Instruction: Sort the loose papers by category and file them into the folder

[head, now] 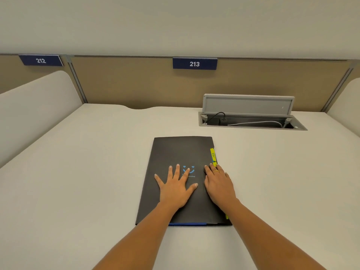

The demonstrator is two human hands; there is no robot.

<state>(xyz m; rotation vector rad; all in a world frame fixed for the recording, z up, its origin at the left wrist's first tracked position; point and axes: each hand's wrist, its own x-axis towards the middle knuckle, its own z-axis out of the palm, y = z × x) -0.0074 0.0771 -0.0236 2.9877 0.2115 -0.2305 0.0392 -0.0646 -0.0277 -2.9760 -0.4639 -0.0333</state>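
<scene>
A closed black folder (179, 151) with a blue smiley logo lies flat on the white desk in front of me. Yellow index tabs (212, 154) stick out along its right edge, and a blue strip shows at its near edge. My left hand (175, 189) rests flat on the cover with fingers spread and straight. My right hand (219, 182), wearing a ring, lies flat on the cover's right side, its fingertips by the yellow tabs. No loose papers are in view.
The white desk (87, 172) has padded dividers left and right. An open cable hatch (249, 117) with cords sits at the back right. A tan partition behind carries signs 212 and 213 (194, 63).
</scene>
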